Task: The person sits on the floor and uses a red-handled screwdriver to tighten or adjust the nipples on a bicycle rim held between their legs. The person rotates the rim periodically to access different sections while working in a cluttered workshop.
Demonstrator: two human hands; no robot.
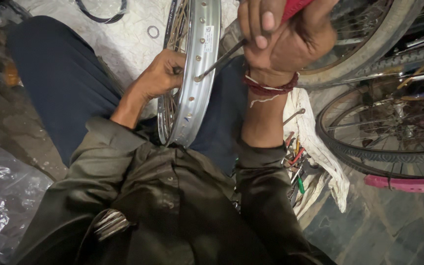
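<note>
A shiny silver wheel rim with drilled holes and thin spokes stands upright between my knees. My left hand grips the spokes on the rim's left side. My right hand is closed around the red handle of a screwdriver; its dark metal shaft slants down-left and its tip sits in a hole on the rim's outer face. A red thread band is tied round my right wrist.
Bicycle wheels with tyres crowd the right side, one with a pink rim. Loose hand tools lie on a white cloth by my right leg. A crumpled plastic bag is at lower left. Spare spokes stick out of my shirt pocket.
</note>
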